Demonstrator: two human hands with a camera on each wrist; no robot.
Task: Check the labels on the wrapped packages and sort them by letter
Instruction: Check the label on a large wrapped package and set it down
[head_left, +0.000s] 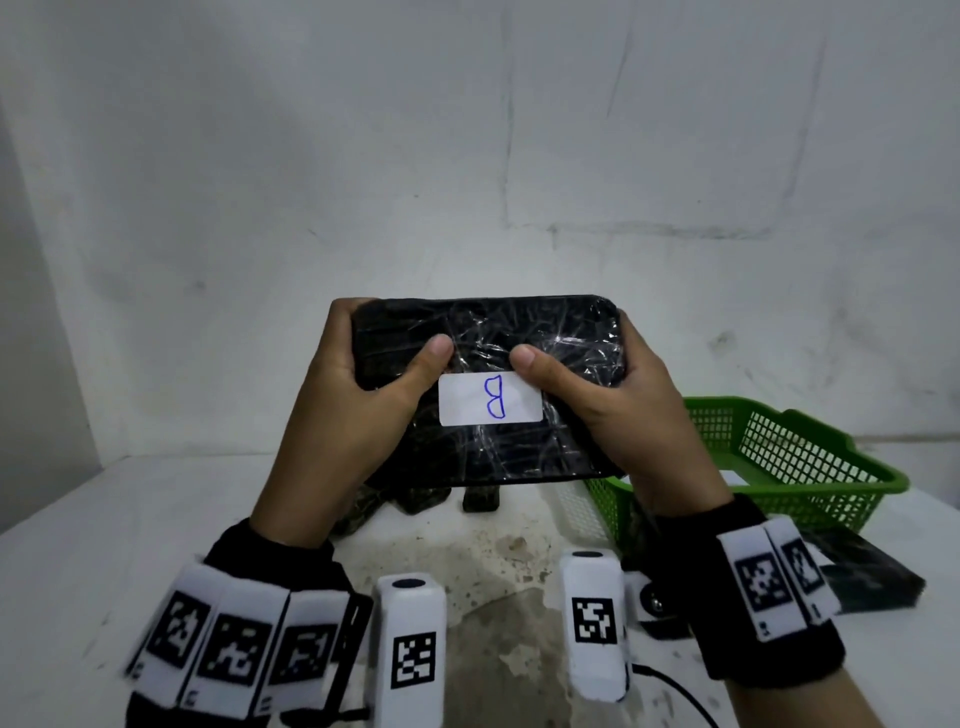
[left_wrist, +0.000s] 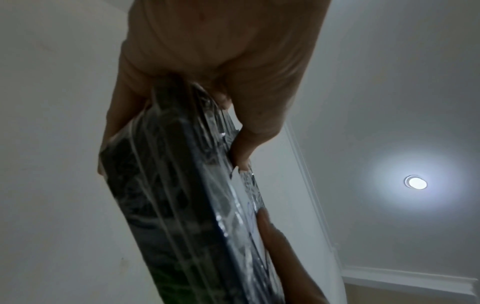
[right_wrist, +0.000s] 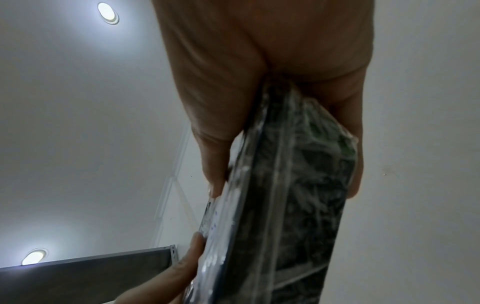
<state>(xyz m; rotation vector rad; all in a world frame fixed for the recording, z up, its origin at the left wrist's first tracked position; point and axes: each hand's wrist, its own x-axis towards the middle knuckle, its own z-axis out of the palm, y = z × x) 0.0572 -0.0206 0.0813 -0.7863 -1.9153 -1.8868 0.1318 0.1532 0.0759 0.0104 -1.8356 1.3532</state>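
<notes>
A flat black package (head_left: 519, 457) wrapped in clear film is held up above the table, facing me. Its white label (head_left: 491, 399) bears a blue letter B, turned sideways. My left hand (head_left: 363, 384) grips the package's left end, thumb on the front and fingers behind. My right hand (head_left: 613, 395) grips the right end the same way. The left wrist view shows the package (left_wrist: 168, 205) edge-on with the left hand (left_wrist: 207, 61) clamped round it. Seen edge-on again in the right wrist view, the package (right_wrist: 298, 205) sits in the right hand (right_wrist: 259, 72).
A green mesh basket (head_left: 810, 467) stands on the white table at the right, with something white inside. Another dark wrapped package (head_left: 872, 577) lies in front of it. More dark packages (head_left: 415, 501) lie on the table under the held one. A cable (head_left: 680, 696) runs near the front edge.
</notes>
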